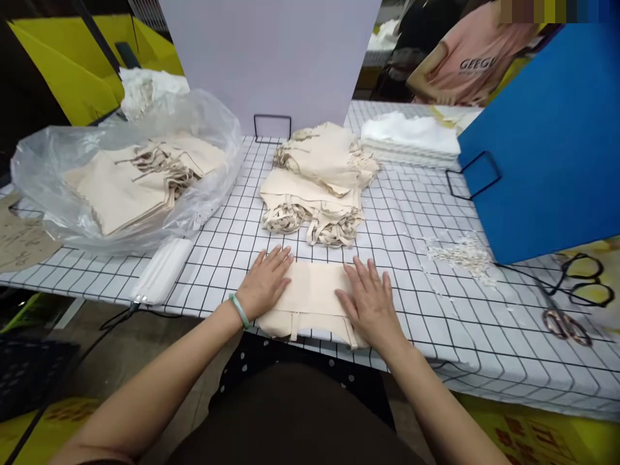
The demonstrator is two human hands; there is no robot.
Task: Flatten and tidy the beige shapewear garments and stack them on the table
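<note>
A folded cream cloth piece (314,290) with narrow straps lies at the table's front edge, right before me. My left hand (266,281) rests flat on its left side, fingers stretched out, a green bangle on the wrist. On its right side lies my right hand (371,300), palm down and fingers spread. Just beyond sits a stack of cream cloth pieces (314,184), their straps bunched along the near side. More cream pieces (140,177) lie in a clear plastic bag (203,223) to the left.
A white lamp-like bar (162,271) with a cable sits at the front left. White folded cloths (411,139), a blue board (547,148), small scraps (467,258), scissors (564,326) and glasses (588,281) are to the right. A person in pink (477,55) is beyond.
</note>
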